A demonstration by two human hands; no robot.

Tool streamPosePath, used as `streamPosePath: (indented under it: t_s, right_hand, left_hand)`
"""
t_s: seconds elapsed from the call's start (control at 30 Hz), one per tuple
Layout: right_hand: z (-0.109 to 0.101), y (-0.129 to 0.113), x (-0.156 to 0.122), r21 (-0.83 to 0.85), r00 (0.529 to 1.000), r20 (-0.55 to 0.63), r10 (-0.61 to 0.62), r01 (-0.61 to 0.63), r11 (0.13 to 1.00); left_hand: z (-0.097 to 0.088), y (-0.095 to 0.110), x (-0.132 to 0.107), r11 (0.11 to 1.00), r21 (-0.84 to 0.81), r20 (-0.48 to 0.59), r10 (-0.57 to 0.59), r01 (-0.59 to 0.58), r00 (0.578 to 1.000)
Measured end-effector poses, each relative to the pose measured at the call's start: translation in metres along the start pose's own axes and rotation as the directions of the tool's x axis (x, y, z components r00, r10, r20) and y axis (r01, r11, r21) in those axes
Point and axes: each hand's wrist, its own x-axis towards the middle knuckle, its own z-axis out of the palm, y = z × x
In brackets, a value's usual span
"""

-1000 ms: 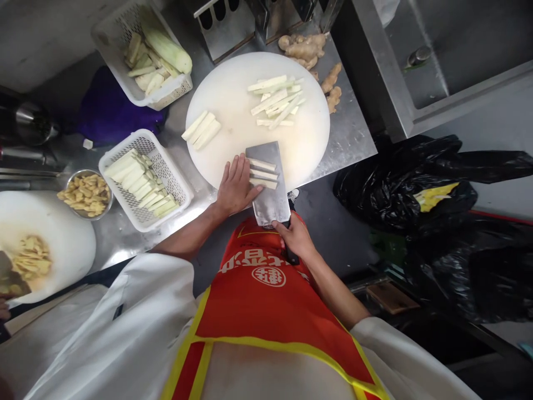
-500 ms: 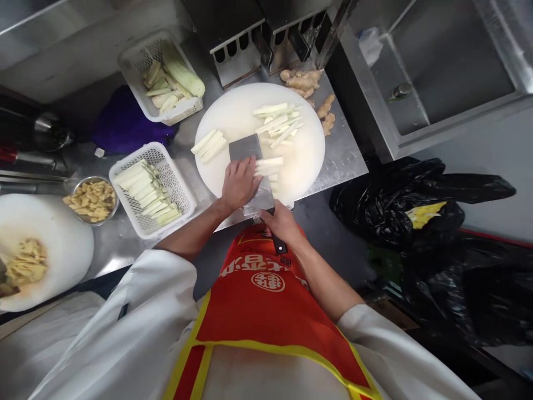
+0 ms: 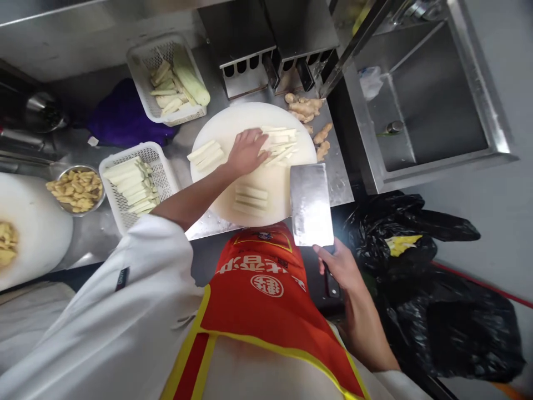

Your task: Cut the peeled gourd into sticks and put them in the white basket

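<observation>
My right hand [image 3: 342, 265] grips the black handle of a cleaver [image 3: 311, 203], its broad blade raised past the right edge of the round white cutting board [image 3: 225, 203]. Over the board, my left hand [image 3: 247, 151] reaches with fingers stretched out to the near side of a loose pile of pale green vegetable sticks [image 3: 285, 143]. Its fingertips are at the pile; whether they press on it I cannot tell. A short row of cut sticks [image 3: 251, 200] lies near the board's front edge. Another small bundle of sticks [image 3: 206, 155] sits at the left edge.
Left of the board stand a white basket of sticks [image 3: 131, 186], a basket with a large pale vegetable [image 3: 189, 80] and a bowl of yellow pieces [image 3: 79, 190]. Ginger [image 3: 306, 106] lies behind right. A sink [image 3: 437, 105] and black bags [image 3: 449, 322] are farther right.
The cleaver has gone from flat on the board, under my left hand, to the right beyond its edge. My left hand has let go of the blade and moved up to the pile.
</observation>
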Motion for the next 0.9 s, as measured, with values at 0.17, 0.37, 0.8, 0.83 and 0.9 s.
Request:
streamPosePath:
  t_s: [0.17, 0.37, 0.8, 0.83, 0.9]
  right_hand:
    - [-0.054, 0.011, 0.023, -0.187, 0.990, 0.137, -0.025, 0.051, 0.981]
    - [-0.077, -0.013, 0.083, -0.393, 0.928, 0.360, -0.098, 0.246, 0.886]
    - [-0.065, -0.083, 0.138, -0.468, 0.834, 0.492, -0.249, 0.494, 0.733]
    - [-0.061, -0.090, 0.141, -0.453, 0.821, 0.505, -0.267, 0.516, 0.727]
    - [-0.051, -0.104, 0.145, -0.413, 0.783, 0.541, -0.306, 0.565, 0.715]
  left_hand:
    - [-0.002, 0.007, -0.100, 0.998, -0.063, 0.203, 0.022, -0.009, 0.979]
    - [0.010, 0.026, -0.150, 0.991, -0.066, 0.176, -0.105, 0.118, 0.979]
    - [0.042, 0.074, -0.149, 0.817, 0.224, -0.100, -0.523, 0.531, 0.847]
    - [0.042, 0.072, -0.147, 0.780, 0.225, -0.140, -0.567, 0.583, 0.812]
    - [0.037, 0.059, -0.140, 0.719, 0.214, -0.198, -0.630, 0.661, 0.751]
